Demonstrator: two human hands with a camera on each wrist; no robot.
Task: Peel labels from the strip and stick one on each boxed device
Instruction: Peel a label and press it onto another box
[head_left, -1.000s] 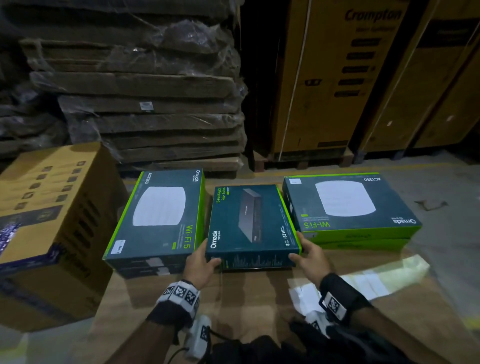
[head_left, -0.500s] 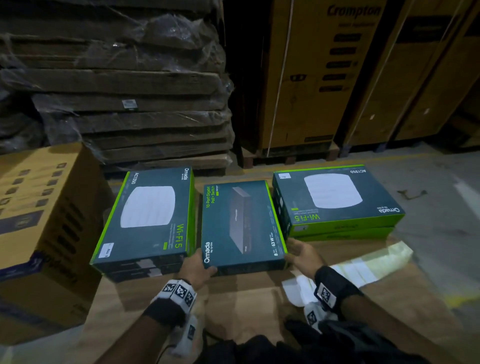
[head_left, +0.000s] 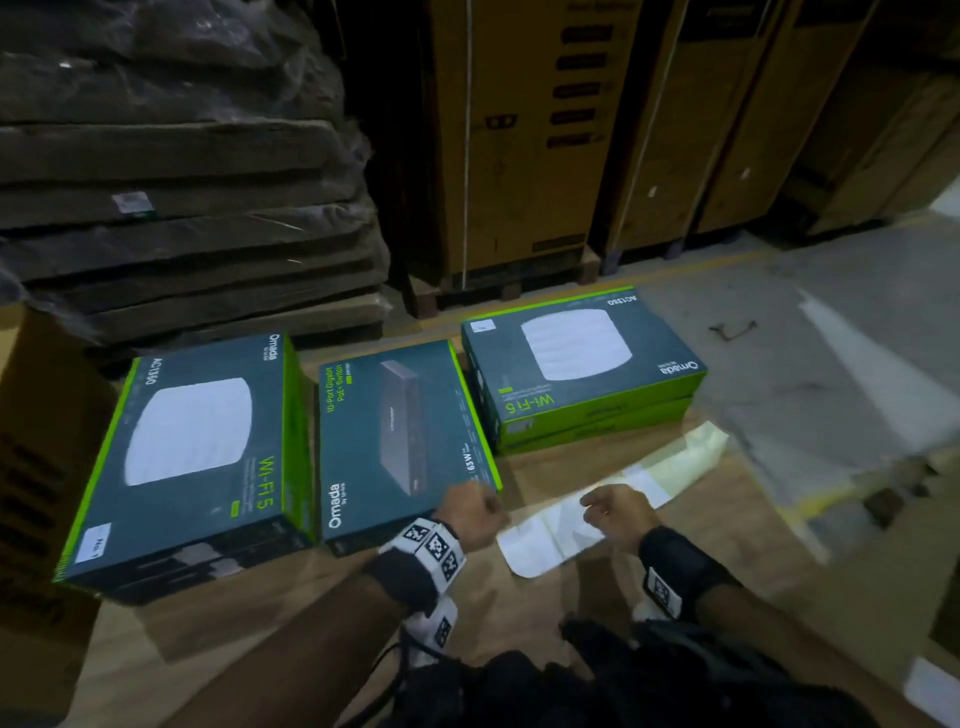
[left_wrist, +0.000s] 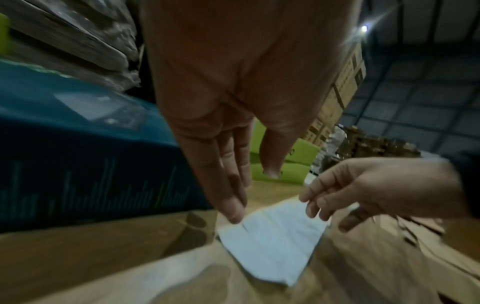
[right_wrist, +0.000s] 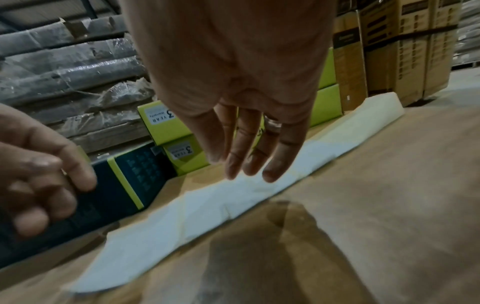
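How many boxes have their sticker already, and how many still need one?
Two look done: the left box has a white sticker on its near corner, and the right box has one too. The middle box shows none, so it is left. Right now the left hand and right hand are over the label strip, neither holding a sticker yet.

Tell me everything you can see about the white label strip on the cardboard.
The label strip is a long, pale, slightly creased band of paper lying flat on the brown cardboard surface, running diagonally from near the switch box toward the right-hand stack. Faint seams divide it. The left hand and right hand hover over its near end; contact is unclear.
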